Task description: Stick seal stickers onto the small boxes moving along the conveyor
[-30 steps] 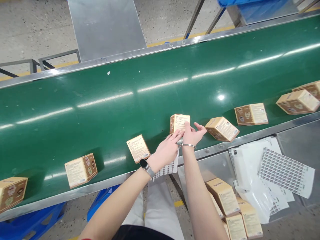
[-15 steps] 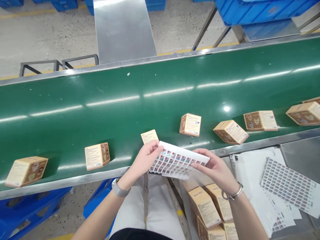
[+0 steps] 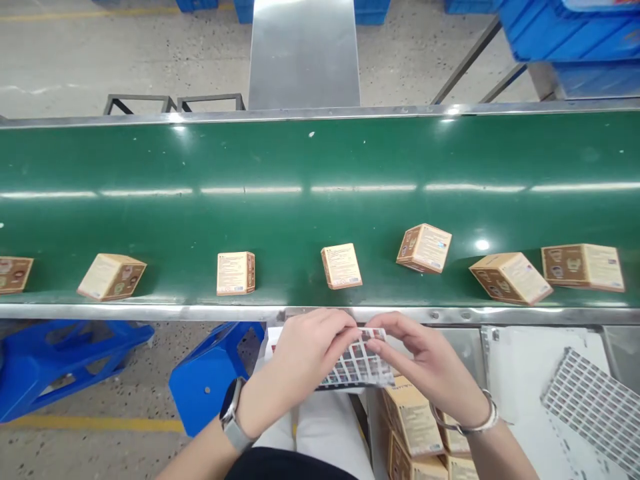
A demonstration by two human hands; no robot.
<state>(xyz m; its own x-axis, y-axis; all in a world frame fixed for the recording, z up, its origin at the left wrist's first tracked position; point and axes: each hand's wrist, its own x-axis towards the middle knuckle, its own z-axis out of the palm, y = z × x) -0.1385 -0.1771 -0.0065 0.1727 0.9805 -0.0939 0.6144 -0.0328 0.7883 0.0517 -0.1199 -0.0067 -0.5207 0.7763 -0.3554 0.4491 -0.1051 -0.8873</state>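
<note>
My left hand and my right hand hold a sheet of small stickers between them, just below the conveyor's near rail. Fingers of both hands pinch at the sheet's top edge. On the green belt several small tan cartons lie in a row; the nearest are one straight ahead and one to its right. A smartwatch sits on my left wrist, a bracelet on my right.
More tan cartons are stacked under my right forearm. Another sticker sheet lies on white backing papers on the steel side table at right. Blue stools stand below the belt, blue crates at the far right.
My hands left the carton on the belt, drew back with the sticker sheet and now hold it lower, close to my body. The cartons have travelled left along the belt.
</note>
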